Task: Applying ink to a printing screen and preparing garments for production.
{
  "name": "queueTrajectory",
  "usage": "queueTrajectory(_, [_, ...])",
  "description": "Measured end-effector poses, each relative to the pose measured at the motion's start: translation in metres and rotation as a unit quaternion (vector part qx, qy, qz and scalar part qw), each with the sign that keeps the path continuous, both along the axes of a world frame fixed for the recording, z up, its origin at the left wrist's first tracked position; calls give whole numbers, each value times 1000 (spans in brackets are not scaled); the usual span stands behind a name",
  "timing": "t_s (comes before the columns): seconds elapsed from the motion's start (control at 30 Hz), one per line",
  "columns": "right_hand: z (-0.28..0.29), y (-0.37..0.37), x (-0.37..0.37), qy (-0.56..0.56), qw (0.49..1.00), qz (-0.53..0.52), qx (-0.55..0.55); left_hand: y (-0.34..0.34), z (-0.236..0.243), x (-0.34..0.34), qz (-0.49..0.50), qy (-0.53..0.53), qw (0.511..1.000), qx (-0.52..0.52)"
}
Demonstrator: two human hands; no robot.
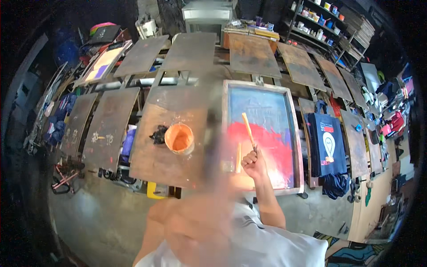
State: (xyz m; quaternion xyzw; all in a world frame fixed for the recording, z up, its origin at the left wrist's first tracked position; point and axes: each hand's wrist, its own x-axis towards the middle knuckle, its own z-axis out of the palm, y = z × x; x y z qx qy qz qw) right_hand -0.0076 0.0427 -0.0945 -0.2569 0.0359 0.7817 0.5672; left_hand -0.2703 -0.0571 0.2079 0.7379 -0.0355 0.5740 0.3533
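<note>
My right hand (254, 163) is closed round the lower end of a narrow stick (247, 127) coated in orange. It is above a wood-framed printing screen (299, 171) whose blue mesh carries a broad smear of red. A second narrow orange strip (239, 158) lies near the screen's left side. My left hand is lost in a blur; a smeared patch of skin (220, 184) shows near the middle, and its fingers cannot be made out. Left of the screen, an orange-filled tub (179, 138) stands on a worn board, with a crumpled black bundle (159, 134) touching or close beside it.
Flat boards (189, 53) stand in two rows on a metal frame. On a board to the right lies a dark printed tote bag (328, 144). Shelves of bottles and tubs (318, 20) are at the back right. A yellow object (156, 190) sits below the tub's board.
</note>
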Motion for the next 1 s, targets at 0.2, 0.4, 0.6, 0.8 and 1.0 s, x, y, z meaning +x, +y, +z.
queueTrajectory(0.2, [0, -26, 69, -33, 999, -22, 11, -3, 27, 70, -76, 49, 994, 55])
queueTrajectory(0.4, [7, -44, 113, -48, 998, -17, 29, -20, 30, 134, -147, 21, 987, 55])
queueTrajectory(0.6, [5, -61, 129, -73, 995, 27, 67, -69, 17, 161, -112, 46, 992, -31])
queueTrajectory(0.8, [1, -76, 148, -149, 981, 42, 114, -1, -158, 151, 335, 113, 888, -294])
queueTrajectory(1.0, [16, -105, 176, -400, 884, 97, 222, 26, -377, 89, 606, 247, 656, -376])
